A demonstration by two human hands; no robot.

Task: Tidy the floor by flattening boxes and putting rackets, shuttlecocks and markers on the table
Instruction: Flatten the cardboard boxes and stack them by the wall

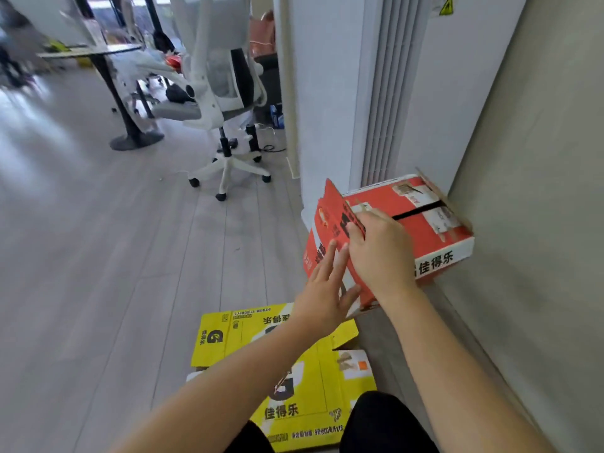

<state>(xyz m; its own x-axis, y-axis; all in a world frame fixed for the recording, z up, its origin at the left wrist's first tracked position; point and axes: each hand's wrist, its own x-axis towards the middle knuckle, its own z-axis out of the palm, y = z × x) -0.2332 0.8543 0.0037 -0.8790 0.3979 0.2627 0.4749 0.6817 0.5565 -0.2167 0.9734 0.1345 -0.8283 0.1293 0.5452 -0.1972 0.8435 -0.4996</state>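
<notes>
An orange-red cardboard box [428, 230] stands on the floor against the grey wall, its top flaps nearly shut with a dark slit between them. One end flap [330, 220] sticks up and out on the near left. My right hand [379, 250] grips that flap, thumb on its outer face. My left hand [323, 289] lies flat against the box's left side, fingers spread. A flattened yellow box [304, 371] lies on the floor just below my arms. No rackets, shuttlecocks or markers are in view.
A white office chair [225, 103] on castors stands behind, with a round pedestal table [108, 60] to its left. A white standing air conditioner [356, 93] rises right behind the orange box. Pale wooden floor stretches to the left. My dark-clothed knees [382, 423] are at the bottom.
</notes>
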